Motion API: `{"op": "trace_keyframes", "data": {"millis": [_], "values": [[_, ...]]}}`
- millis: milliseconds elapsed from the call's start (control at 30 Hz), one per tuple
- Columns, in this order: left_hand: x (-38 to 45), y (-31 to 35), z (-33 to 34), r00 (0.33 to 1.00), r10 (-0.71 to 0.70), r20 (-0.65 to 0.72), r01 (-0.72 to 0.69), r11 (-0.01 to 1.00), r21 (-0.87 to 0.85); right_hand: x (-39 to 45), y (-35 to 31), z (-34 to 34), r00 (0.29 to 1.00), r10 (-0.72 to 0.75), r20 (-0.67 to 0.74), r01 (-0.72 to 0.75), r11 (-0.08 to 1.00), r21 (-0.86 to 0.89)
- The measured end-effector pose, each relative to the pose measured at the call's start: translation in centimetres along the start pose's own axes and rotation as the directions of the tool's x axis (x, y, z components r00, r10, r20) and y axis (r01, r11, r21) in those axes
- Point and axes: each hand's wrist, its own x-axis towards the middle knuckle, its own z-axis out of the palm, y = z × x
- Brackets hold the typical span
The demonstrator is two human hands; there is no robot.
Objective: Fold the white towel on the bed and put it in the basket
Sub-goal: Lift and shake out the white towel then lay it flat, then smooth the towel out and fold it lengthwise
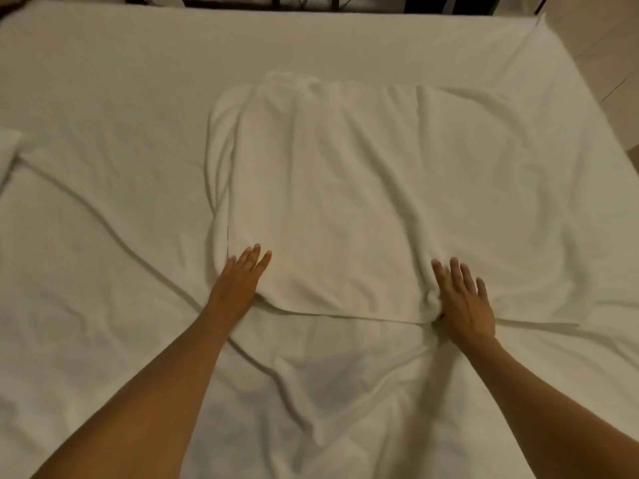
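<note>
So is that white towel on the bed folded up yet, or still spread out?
Mostly spread out: the towel lies wide and rumpled on the bed, both hands flat on its near edge. Its left side looks doubled over.

Two bare forearms, no sleeves; hands unadorned, fingers slender.

Probably a bedroom: white-sheeted bed, dark frame
</note>
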Motion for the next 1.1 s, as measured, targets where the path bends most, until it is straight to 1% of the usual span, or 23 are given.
{"op": "trace_keyframes", "data": {"millis": [100, 167, 233, 333, 433, 533, 567, 633, 667, 733, 867, 967, 1100], "values": [[-0.8, -0.1, 0.2, 0.998, -0.014, 0.060, 0.015, 1.000, -0.010, 0.1, 0.4, 0.5, 0.994, -0.035, 0.105, 0.016, 0.985, 0.174], [-2.0, -0.5, -0.1, 0.994, -0.020, 0.106, 0.021, 1.000, -0.014, -0.7, 1.0, 0.4, 0.992, -0.032, 0.122, 0.002, 0.970, 0.244], [-3.5, -1.0, -0.8, 0.990, -0.015, 0.138, 0.020, 0.999, -0.036, -1.8, 1.7, -0.2, 0.992, -0.014, 0.121, -0.019, 0.962, 0.273], [-5.9, -0.9, -2.0, 0.984, -0.001, 0.180, 0.008, 0.999, -0.037, -4.0, 2.6, -1.2, 0.996, -0.012, 0.085, -0.008, 0.974, 0.228], [-8.5, 0.2, -2.5, 0.986, 0.003, 0.169, 0.000, 1.000, -0.018, -6.4, 3.4, -1.1, 0.998, -0.055, 0.040, 0.049, 0.991, 0.127], [-11.9, 1.7, -1.8, 0.984, -0.001, 0.176, 0.003, 1.000, -0.013, -9.9, 4.0, -0.8, 0.998, -0.063, 0.022, 0.062, 0.996, 0.060], [-13.3, 2.0, -1.2, 0.988, -0.001, 0.156, 0.004, 1.000, -0.018, -11.4, 4.2, -0.4, 0.997, -0.069, 0.024, 0.068, 0.997, 0.038], [-16.2, 2.3, 0.8, 0.999, 0.038, -0.001, -0.038, 0.999, -0.031, -15.0, 4.3, 0.8, 0.997, -0.066, 0.026, 0.065, 0.997, 0.035], [-17.7, 2.4, 1.8, 0.999, 0.046, -0.026, -0.047, 0.998, -0.031, -17.0, 4.2, 1.6, 0.998, -0.061, 0.031, 0.059, 0.997, 0.040], [-21.1, 2.2, 3.6, 0.997, 0.076, 0.023, -0.077, 0.997, 0.021, -21.2, 3.9, 3.5, 0.997, -0.051, 0.062, 0.048, 0.998, 0.042], [-27.6, 2.1, 6.1, 0.993, 0.107, 0.051, -0.111, 0.991, 0.078, -27.5, 2.0, 6.2, 0.991, -0.014, 0.131, 0.010, 0.999, 0.033], [-30.0, 1.7, 7.2, 0.995, 0.091, 0.048, -0.095, 0.991, 0.089, -28.9, 0.7, 6.9, 0.994, 0.005, 0.110, -0.009, 0.999, 0.034], [-30.4, 1.3, 7.6, 0.998, 0.035, 0.059, -0.037, 0.999, 0.032, -29.8, -0.2, 7.2, 0.992, 0.002, 0.124, -0.003, 1.000, 0.009]]}}
